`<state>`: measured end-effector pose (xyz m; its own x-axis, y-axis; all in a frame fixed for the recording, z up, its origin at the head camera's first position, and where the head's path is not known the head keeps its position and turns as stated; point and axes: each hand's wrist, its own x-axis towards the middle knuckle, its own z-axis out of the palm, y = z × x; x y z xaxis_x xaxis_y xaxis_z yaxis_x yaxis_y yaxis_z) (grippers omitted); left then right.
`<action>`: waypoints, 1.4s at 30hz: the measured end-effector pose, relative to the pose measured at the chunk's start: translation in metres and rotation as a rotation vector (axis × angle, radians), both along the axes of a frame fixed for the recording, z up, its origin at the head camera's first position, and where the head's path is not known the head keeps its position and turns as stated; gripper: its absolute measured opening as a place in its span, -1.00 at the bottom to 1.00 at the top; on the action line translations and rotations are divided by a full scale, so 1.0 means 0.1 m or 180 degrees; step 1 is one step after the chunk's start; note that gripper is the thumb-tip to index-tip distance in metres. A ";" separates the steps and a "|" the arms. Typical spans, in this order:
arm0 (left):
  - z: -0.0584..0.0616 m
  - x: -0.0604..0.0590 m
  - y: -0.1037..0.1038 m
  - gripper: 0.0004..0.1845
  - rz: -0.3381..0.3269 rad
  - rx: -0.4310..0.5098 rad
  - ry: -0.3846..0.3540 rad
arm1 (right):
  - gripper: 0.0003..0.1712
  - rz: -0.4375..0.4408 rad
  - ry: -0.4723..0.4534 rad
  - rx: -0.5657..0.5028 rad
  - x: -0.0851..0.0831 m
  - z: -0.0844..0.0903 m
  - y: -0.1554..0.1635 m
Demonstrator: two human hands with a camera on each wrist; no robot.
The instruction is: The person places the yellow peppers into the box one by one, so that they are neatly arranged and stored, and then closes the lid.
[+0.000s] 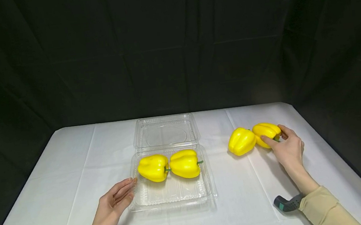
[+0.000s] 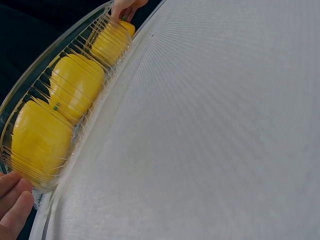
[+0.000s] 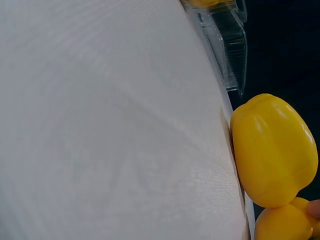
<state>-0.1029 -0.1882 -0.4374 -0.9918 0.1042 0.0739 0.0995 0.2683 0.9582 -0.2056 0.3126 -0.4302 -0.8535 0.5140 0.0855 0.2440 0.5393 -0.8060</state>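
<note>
Near the tabletop's right edge, the right hand grasps a yellow pepper; it looks light, firm, slick-skinned, best cupped around its body. The left hand lies relaxed, fingertips against the clear tray.

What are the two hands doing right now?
Left hand: open, straight fingers touching the clear container.
Right hand: grip curled round the far right yellow pepper.

I see the far-right yellow bell pepper lying on its side on the white table, glossy and whole, touching a second loose yellow pepper on its left.
</note>
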 end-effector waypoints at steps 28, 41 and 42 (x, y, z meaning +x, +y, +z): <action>0.00 -0.01 0.00 -0.57 0.0007 0.0012 0.0003 | -0.12 -0.0232 0.0150 -0.0166 0.02 0.16 0.00; 0.00 0.00 0.00 -0.57 0.0012 0.0005 -0.0037 | -0.10 -0.0163 0.0091 -0.0225 0.06 0.25 -0.02; 0.00 0.00 0.00 -0.57 0.0017 0.0004 -0.0050 | -0.10 -0.0158 0.0102 -0.0228 0.06 0.25 -0.02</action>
